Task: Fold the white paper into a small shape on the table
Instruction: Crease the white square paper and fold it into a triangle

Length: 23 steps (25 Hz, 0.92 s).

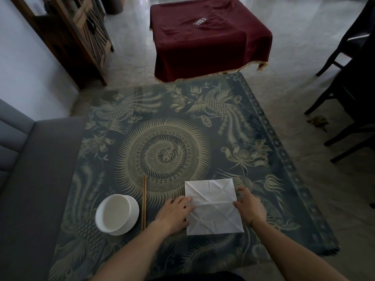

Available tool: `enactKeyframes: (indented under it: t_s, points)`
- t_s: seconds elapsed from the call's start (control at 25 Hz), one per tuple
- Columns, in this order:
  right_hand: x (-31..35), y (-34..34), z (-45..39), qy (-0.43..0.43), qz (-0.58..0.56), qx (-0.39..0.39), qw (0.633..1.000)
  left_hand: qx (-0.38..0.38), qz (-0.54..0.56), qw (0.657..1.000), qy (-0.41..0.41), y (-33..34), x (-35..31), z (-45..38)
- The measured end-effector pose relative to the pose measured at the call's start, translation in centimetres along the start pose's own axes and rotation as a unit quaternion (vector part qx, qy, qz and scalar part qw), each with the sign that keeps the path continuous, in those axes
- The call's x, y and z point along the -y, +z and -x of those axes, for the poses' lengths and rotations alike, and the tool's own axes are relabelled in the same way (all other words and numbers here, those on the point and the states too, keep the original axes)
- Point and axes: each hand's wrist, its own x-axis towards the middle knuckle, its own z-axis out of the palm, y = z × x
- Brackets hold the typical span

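Both hands flat and spread, left hand (176,213) pressing the creased white paper (213,207) at nine o'clock, right hand (250,205) touching at three.

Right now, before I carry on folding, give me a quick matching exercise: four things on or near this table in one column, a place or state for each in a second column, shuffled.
Column one:
1. white paper
2. chopsticks
3. white bowl
4. dark red cloth

Column two:
A. draped over a low table beyond the patterned table
B. lying straight between the bowl and the left hand
C. flat and creased, with a hand at each side edge
D. nearest the table's left edge

Pairs: 1-C, 2-B, 3-D, 4-A. The right hand touches the paper's right edge.
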Motion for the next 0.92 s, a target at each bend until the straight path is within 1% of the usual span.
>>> enactKeyframes:
  t_s: [0.2,0.24,0.28,0.32,0.4,0.44,0.52,0.6,0.72,0.8,0.92]
  points:
    - [-0.4,0.9,0.6,-0.025,-0.011,-0.027,0.999,-0.01,0.001,1.0,0.005,0.2,0.0,0.3]
    - [-0.4,1.1,0.9,-0.032,-0.004,-0.045,0.998,-0.017,0.006,1.0,0.004,0.2,-0.1,0.4]
    - [-0.4,1.3,1.2,-0.055,0.024,-0.074,0.995,-0.033,0.013,0.999,0.003,0.2,-0.2,0.4]
    - [-0.5,1.6,1.7,-0.098,0.073,-0.104,0.987,-0.054,0.02,0.998,0.001,0.3,-0.5,0.4]
    - [-0.1,2.4,2.6,-0.208,0.166,-0.127,0.955,-0.093,0.023,0.995,0.006,0.3,-1.2,0.1]
    - [0.2,2.8,2.9,-0.254,0.196,-0.11,0.941,-0.103,0.021,0.994,0.014,0.3,-1.7,-0.2]
    - [0.8,3.8,3.1,-0.31,0.242,-0.038,0.919,-0.107,0.013,0.994,0.03,0.4,-3.0,-1.3]
    - [1.1,4.2,2.3,-0.324,0.287,0.021,0.901,-0.083,0.0,0.996,0.039,0.3,-3.9,-2.5]
    - [0.7,3.3,1.1,-0.323,0.333,0.067,0.884,-0.041,-0.022,0.998,0.046,0.7,-3.7,-3.4]
    - [0.1,3.2,0.5,-0.331,0.331,0.058,0.882,-0.058,-0.008,0.998,0.036,1.4,-3.4,-3.4]
    - [0.0,4.4,0.6,-0.327,0.289,0.003,0.9,-0.109,0.04,0.993,0.004,2.5,-4.5,-3.6]
